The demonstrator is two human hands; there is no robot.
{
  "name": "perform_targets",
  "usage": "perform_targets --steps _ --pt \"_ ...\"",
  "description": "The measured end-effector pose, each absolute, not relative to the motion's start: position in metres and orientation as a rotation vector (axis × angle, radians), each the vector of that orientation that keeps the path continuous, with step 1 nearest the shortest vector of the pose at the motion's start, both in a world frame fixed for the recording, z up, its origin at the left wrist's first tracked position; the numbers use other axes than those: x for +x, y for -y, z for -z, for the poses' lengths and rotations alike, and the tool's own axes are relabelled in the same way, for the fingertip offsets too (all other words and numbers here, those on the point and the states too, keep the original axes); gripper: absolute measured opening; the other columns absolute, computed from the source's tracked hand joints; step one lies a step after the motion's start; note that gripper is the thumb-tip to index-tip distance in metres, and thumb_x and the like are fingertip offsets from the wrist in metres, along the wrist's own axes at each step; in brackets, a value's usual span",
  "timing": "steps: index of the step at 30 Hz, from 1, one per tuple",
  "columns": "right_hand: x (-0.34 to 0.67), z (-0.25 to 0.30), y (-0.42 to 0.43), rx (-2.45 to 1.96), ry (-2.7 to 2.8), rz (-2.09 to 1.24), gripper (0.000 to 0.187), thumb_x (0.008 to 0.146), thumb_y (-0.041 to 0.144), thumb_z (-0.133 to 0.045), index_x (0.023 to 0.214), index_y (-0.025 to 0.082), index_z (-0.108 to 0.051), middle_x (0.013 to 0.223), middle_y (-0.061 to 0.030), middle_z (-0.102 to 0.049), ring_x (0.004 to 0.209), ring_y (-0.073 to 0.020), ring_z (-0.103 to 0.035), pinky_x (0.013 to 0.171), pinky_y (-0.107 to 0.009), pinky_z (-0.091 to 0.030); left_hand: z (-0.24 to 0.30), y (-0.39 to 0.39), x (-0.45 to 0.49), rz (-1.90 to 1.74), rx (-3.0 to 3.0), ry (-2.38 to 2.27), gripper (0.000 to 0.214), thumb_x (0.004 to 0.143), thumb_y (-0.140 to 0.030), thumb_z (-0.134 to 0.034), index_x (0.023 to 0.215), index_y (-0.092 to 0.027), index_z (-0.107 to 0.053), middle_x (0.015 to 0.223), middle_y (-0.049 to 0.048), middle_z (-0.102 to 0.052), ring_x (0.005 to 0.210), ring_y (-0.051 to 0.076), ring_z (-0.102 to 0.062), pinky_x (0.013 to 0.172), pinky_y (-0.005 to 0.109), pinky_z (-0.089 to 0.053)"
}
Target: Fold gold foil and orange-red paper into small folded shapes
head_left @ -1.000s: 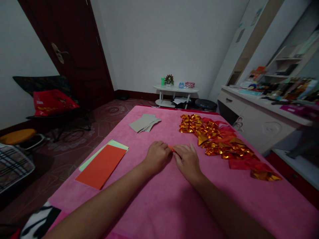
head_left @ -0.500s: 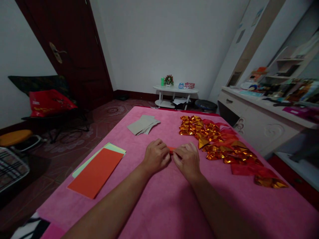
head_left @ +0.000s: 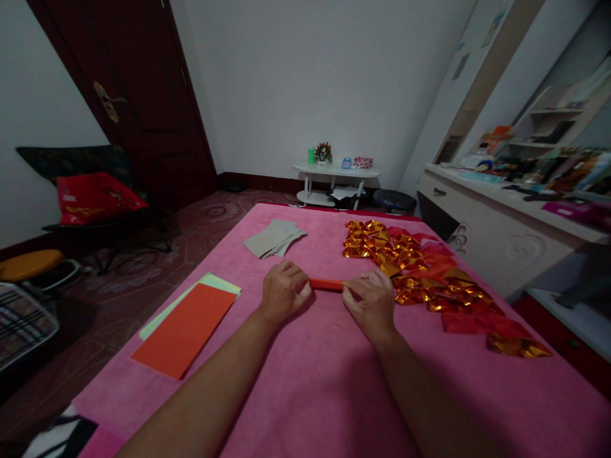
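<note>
A narrow strip of folded red-orange paper (head_left: 327, 285) spans the gap between my hands, low over the pink cloth or lying on it; which one I cannot tell. My left hand (head_left: 285, 294) pinches its left end between thumb and fingers. At the right end, my right hand (head_left: 370, 304) has it pinched in the same way. Left of my hands lie orange paper sheets (head_left: 188, 331) on top of pale green sheets (head_left: 157, 320). Beyond my left hand is a fanned stack of grey paper (head_left: 273, 239).
Shiny gold and red folded pieces (head_left: 405, 254) spread over the right side of the pink-covered table (head_left: 305, 394). A white side table (head_left: 305, 170) stands by the far wall. To the right is a cluttered dresser (head_left: 506, 216); to the left, a chair with a red bag (head_left: 98, 198).
My hands have moved apart along the folded paper, the left hand leftward and the right hand slightly rightward. More of the red-orange strip now shows between them.
</note>
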State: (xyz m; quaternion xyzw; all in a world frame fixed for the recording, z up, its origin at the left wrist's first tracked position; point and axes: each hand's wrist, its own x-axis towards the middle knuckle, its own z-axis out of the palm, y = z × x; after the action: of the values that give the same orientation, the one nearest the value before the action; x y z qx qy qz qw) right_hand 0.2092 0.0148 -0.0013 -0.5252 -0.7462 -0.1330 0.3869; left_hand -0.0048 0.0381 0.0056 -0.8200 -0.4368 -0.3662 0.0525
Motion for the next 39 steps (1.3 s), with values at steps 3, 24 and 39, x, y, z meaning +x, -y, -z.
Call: perform_targets --steps 3,24,39 --pt "0.216 0.001 -0.016 -1.354 1.832 0.371 0.017 0.079 0.019 -0.056 0.07 0.023 -0.07 0.071 0.0001 -0.068 0.078 -0.0181 -0.055 0.092 -0.037 -0.036 -0.004 -0.044 -0.016 1.189 -2.413 1.383 0.012 0.078 -0.019 -0.055 0.07 -0.018 -0.064 0.072 0.0045 -0.063 0.079 0.02 -0.054 0.076 0.034 -0.043" --pt "0.194 0.0 -0.01 -1.239 2.031 0.214 0.019 0.086 0.017 -0.052 0.088 0.024 -0.07 0.086 -0.0002 -0.072 0.086 -0.0178 -0.058 0.101 -0.039 -0.031 -0.005 -0.03 0.013 1.161 -2.592 1.201 0.026 0.09 -0.032 -0.049 0.081 -0.022 -0.071 0.074 0.0051 -0.067 0.078 0.019 -0.053 0.072 0.034 -0.038" --pt "0.167 0.014 -0.013 -0.984 1.31 -1.121 0.044 0.071 0.034 -0.072 0.109 0.02 -0.056 0.093 -0.0043 -0.067 0.068 -0.0125 -0.06 0.064 -0.026 -0.049 0.014 -0.047 0.028 3.555 -1.668 1.931 0.04 0.057 -0.035 -0.082 0.083 -0.009 -0.068 0.077 0.0061 -0.071 0.063 0.013 -0.063 0.062 0.024 -0.05"
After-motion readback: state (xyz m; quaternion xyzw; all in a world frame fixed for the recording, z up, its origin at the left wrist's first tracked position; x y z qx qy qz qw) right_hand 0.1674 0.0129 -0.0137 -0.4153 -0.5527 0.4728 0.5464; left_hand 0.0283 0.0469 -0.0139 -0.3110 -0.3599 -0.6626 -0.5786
